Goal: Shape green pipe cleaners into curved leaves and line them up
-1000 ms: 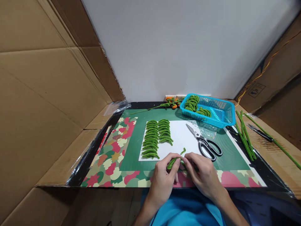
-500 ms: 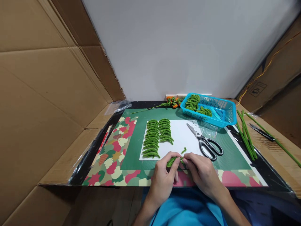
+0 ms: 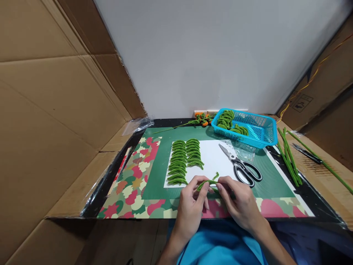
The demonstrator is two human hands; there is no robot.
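1. Seen pinched btwn both hands at near edge of counter (image 3: pixel 91 206): a curved green chenille leaf (image 3: pixel 207 183), just in front of white sheet (image 3: pixel 211 154). Clamped at one end in L hand (image 3: pixel 190 206), thumb against fingers; gripped at other end by R hand (image 3: pixel 242 202), fingertips together.

2. Changed vs. half a sec. earlier: drawn out thinner and flatter btwn fingertips, w/ more length in view, rather than bunched in L fingers. Judged as mid-shaping, not finished.

3. Laid out on sheet, L side, in two columns: matching green leaves (image 3: pixel 178 162). Left beyond fingertips: a small crooked green scrap (image 3: pixel 216 176). Set to R, partly over sheet: scissors (image 3: pixel 242 169), blades nearly closed. Placed behind: turquoise basket (image 3: pixel 271 136) w/ more leaves, plus orange flowers (image 3: pixel 202 117) alongside. Lying far R: loose green stems (image 3: pixel 288 158).

4. Hidden: tips of leaf under thumbs & fingers; lower fingers of both hands. Hard to make out below leaf: a second strip of green (image 3: pixel 215 191), poss. separate, poss. same piece; can't tell. Partly blocked by R hand: lower edge of sheet. Too small to ID for sure: dark-handled tool (image 3: pixel 307 154) near stems.
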